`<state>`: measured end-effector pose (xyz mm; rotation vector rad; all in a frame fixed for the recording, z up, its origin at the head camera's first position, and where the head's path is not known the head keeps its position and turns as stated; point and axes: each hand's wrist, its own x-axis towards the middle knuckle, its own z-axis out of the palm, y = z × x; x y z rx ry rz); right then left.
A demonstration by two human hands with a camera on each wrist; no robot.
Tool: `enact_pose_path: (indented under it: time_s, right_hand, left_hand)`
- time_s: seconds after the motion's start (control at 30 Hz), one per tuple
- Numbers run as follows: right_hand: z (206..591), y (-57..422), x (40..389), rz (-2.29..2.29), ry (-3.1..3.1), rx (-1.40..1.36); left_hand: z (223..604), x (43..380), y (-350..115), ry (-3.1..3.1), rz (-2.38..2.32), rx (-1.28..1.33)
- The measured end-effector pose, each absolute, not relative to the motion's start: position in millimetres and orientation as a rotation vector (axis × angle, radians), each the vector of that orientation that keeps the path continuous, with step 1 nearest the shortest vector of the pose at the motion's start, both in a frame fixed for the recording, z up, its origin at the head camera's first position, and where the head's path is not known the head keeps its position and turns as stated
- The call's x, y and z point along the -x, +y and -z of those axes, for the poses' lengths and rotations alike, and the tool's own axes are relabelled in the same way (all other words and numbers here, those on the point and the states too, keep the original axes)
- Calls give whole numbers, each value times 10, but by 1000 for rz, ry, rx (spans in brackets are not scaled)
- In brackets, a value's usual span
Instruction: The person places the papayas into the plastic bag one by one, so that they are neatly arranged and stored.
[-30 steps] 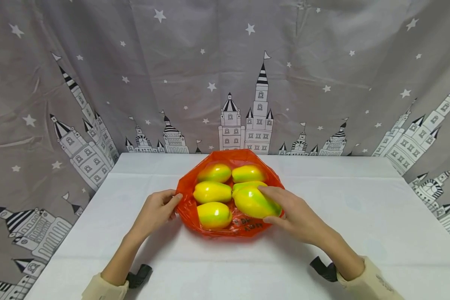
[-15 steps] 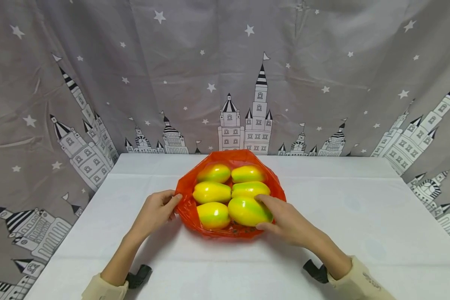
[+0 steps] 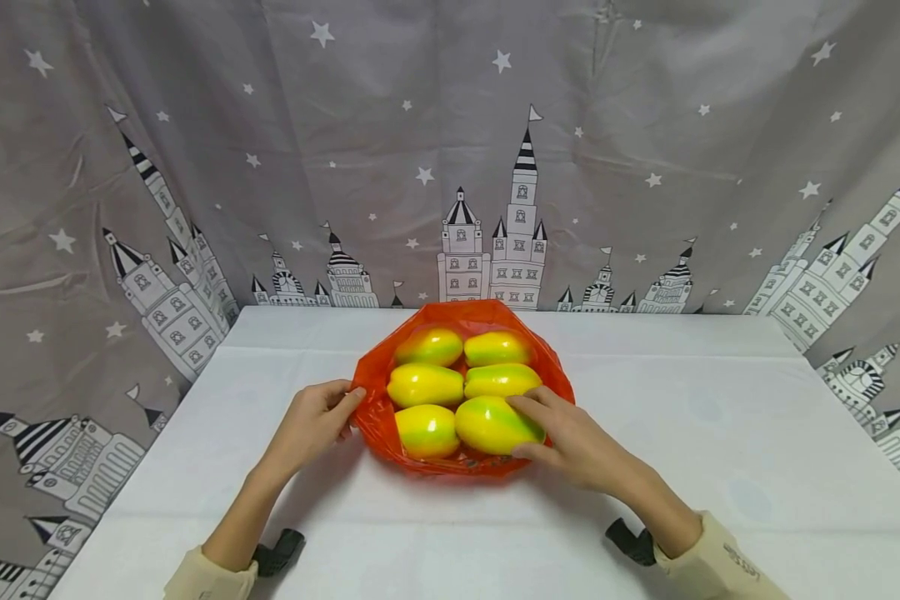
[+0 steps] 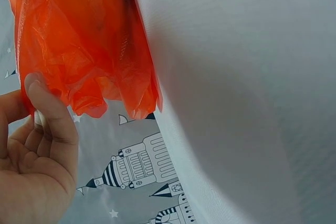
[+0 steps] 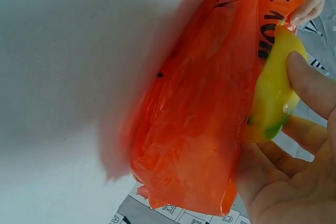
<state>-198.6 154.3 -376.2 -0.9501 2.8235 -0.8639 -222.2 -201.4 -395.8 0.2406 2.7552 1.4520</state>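
A red plastic bag [image 3: 375, 423] lies open on the white table, holding several yellow-green mangoes in two columns. My left hand [image 3: 313, 421] pinches the bag's left rim between thumb and fingers, as the left wrist view also shows at the crumpled red film [image 4: 79, 40]. At the bag's front right, my right hand [image 3: 581, 442] grips the nearest mango [image 3: 495, 425], which sits beside the front left mango [image 3: 427, 431]. From the right wrist view, thumb and fingers curl around that mango [image 5: 275, 87], just at the bag's edge. The bag hides the mangoes' undersides.
White cloth covers the table [image 3: 690, 417]. Behind it hangs a grey curtain [image 3: 390, 150] printed with castles and stars, meeting the table's back edge. A black strap [image 3: 277, 552] is on the left wrist and another black strap [image 3: 632, 542] on the right.
The right hand has moved left and slightly down with its mango, which now sits in the front right spot instead of over its neighbour. The left hand stays at the rim.
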Motion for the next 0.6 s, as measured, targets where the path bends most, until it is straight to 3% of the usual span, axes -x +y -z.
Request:
enact_pose_path:
  time_s: [0.6]
  right_hand:
    - [3842,1561,2031,831,2824,901]
  left_hand:
    - [3956,2228,-2019,2752,-1452,-232]
